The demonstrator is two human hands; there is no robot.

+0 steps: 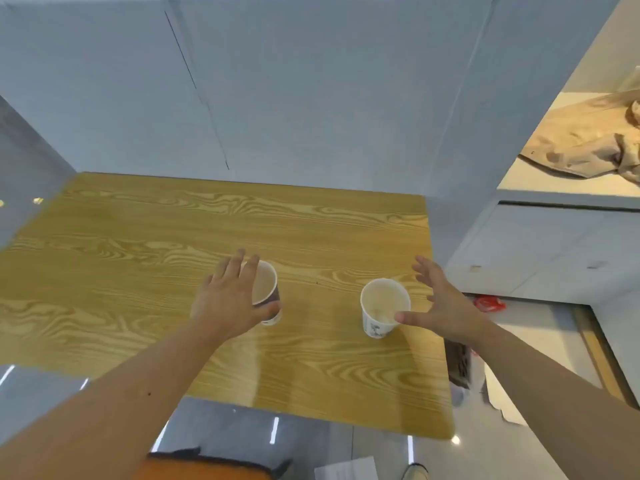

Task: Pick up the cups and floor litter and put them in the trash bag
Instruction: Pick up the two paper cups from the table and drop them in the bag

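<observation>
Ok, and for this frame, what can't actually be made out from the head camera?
- Trash bag: none identifiable in the head view.
- Dark-sleeved cup: left hand covers much of its rim and side; grip unclear.
- White cup: print too small to read; right hand thumb overlaps it, contact uncertain.
- Red litter: partly hidden behind the right hand, too blurred to identify.
- White paper: cut off by the bottom edge.

Wood-grain table point(145, 237) against grey partition wall point(294, 91); glossy grey floor point(242, 427)
</observation>
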